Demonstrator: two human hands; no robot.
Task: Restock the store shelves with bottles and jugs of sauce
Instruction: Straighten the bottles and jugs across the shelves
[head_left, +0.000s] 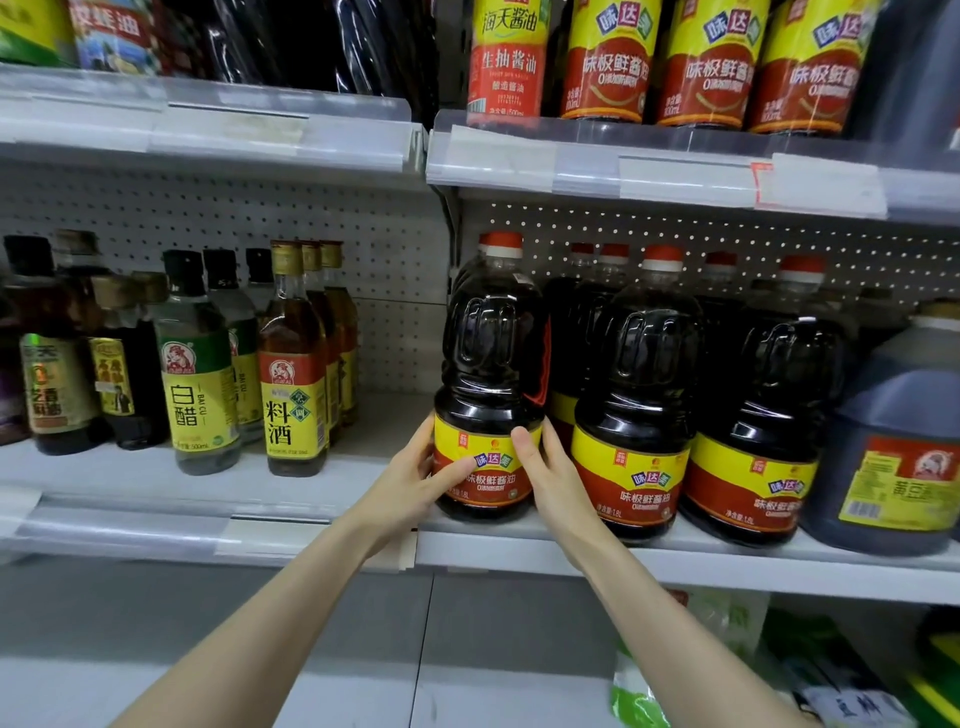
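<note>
- Two bare forearms reach up from the bottom edge towards the middle shelf (519, 551).
- Lower right, under that shelf: green-and-white packets (638, 691), blurred, print unreadable.
- Left hand (410, 478) grips the left flank of a soy sauce jug (488, 364). Its fingers (423, 434) are curled round the side and the thumb lies across the label front.
- Right hand (550, 473) grips the jug's right flank. The thumb points up on the label, and the other fingers wrap behind, out of sight.
- So both sets of fingers are clamped on the same jug, low down at label height.
- The jug is upright, dark, with a red cap, a moulded handle and a yellow-and-red label. It sits at the left end of the right-hand bay, base at the front lip of the shelf.
- Just to its right stand matching jugs (639, 395), in a row with more red caps behind them.
- Far right: a larger grey-blue jug (893, 441) with a yellow-and-red label.
- Left bay, well apart from the jug: a white vinegar bottle (200, 364) and a cooking wine bottle (293, 364) at the front, with darker bottles beyond.
- Behind: a white pegboard back panel (400, 234).
- Upper shelf: smaller soy sauce bottles (608, 62), upright, with yellow-and-red labels.
</note>
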